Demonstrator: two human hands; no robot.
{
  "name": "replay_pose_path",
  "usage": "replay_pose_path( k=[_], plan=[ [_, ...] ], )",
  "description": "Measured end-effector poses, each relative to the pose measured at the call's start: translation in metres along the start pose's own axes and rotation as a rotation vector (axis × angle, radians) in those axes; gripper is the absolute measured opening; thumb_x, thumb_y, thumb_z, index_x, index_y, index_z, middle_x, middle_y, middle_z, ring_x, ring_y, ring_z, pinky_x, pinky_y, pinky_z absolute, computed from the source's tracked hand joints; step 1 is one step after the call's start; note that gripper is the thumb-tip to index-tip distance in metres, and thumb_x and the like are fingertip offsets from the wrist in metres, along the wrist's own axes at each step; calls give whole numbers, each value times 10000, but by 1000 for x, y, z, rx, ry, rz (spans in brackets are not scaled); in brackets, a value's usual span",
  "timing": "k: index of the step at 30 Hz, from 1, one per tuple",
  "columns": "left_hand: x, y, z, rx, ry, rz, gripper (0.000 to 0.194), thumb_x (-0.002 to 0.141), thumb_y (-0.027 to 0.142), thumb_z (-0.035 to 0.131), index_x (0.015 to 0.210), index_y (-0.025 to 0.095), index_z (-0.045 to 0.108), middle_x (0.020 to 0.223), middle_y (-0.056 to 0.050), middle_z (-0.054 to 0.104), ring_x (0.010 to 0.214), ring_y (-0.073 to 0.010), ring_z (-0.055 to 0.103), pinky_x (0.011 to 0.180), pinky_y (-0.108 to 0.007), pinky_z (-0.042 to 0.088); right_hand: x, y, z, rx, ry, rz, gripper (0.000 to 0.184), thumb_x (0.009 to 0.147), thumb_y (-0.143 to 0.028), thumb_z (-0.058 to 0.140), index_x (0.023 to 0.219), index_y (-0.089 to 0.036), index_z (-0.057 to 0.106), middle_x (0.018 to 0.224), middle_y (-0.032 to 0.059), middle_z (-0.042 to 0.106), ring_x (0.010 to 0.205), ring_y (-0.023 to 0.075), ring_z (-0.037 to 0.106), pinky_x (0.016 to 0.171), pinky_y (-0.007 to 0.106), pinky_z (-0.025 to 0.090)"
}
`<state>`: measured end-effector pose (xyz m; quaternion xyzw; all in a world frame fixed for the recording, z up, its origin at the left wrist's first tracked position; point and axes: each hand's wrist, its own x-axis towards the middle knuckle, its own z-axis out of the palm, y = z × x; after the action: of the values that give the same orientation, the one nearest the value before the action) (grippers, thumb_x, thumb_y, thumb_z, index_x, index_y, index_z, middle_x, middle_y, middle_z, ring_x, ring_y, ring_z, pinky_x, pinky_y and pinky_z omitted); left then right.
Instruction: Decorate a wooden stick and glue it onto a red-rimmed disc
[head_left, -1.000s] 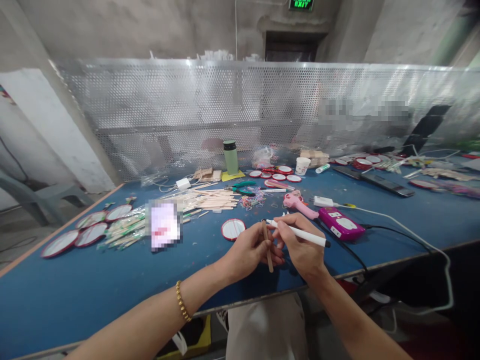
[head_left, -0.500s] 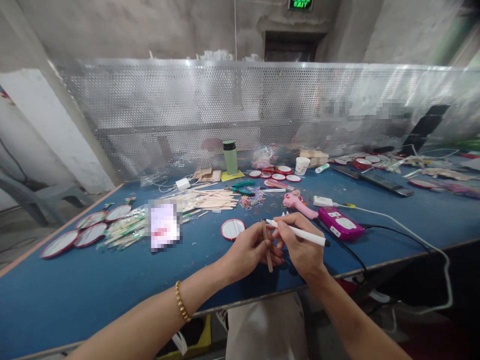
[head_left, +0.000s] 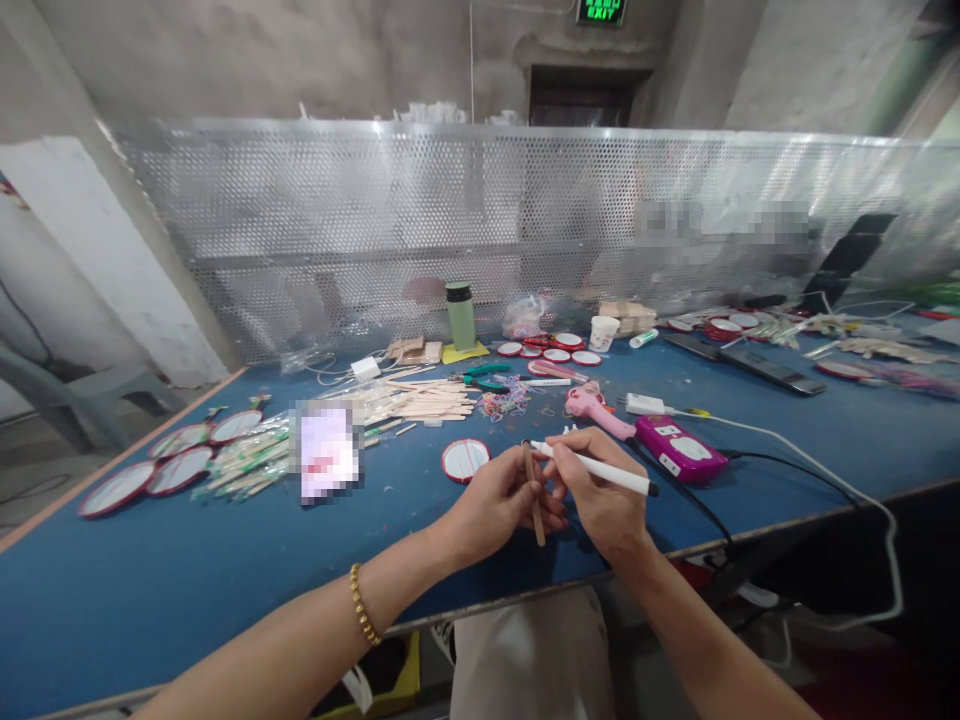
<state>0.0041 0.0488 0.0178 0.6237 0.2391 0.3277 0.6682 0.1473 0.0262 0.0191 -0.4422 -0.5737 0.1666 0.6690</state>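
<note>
Near the front edge of the blue table, my left hand grips a flat wooden craft stick, held almost upright. My right hand is closed round a white marker pen. The pen's dark tip meets or nearly meets the upper end of the stick; exact contact is too small to tell. Just left of the hands lies a round white disc with a red rim. Beyond them are a pile of small coloured rubber bands and a pink glue gun.
Wooden sticks lie behind a blurred bright rectangle. A purple box with cables sits right of my hands. Farther back are a green bottle, pliers, a paper cup and phones. A perforated metal panel borders the table.
Almost nothing differs. Both hands keep their hold on the stick and the marker pen, with the pen tip shifted very slightly at the stick's upper end.
</note>
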Motion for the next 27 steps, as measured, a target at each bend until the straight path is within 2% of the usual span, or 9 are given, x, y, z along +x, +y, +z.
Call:
replay_pose_path(
  k=[10, 17, 27],
  plan=[
    [0, 2, 1, -25, -2, 4, 399, 816, 492, 679, 1001, 194, 488, 845, -23, 630, 687, -186, 686, 675, -356, 573, -1, 1, 0, 20, 12, 15, 153, 845, -301, 609, 774, -192, 690, 577, -19, 664, 395, 103, 559, 426, 227, 486],
    [0, 0, 0, -18, 7, 0, 422, 794, 522, 691, 960, 194, 484, 841, -19, 634, 658, -180, 683, 676, -365, 577, -1, 4, -1, -8, -26, 1, 163, 856, -307, 604, 784, -193, 696, 598, -12, 671, 409, 102, 566, 434, 222, 484],
    [0, 4, 2, -19, 1, -19, 506, 759, 570, 705, 1008, 191, 480, 832, -17, 633, 672, -182, 691, 692, -363, 577, 0, 0, 0, 30, -2, 22, 135, 842, -290, 609, 773, -197, 678, 576, -22, 666, 388, 103, 558, 395, 215, 462]
  ],
)
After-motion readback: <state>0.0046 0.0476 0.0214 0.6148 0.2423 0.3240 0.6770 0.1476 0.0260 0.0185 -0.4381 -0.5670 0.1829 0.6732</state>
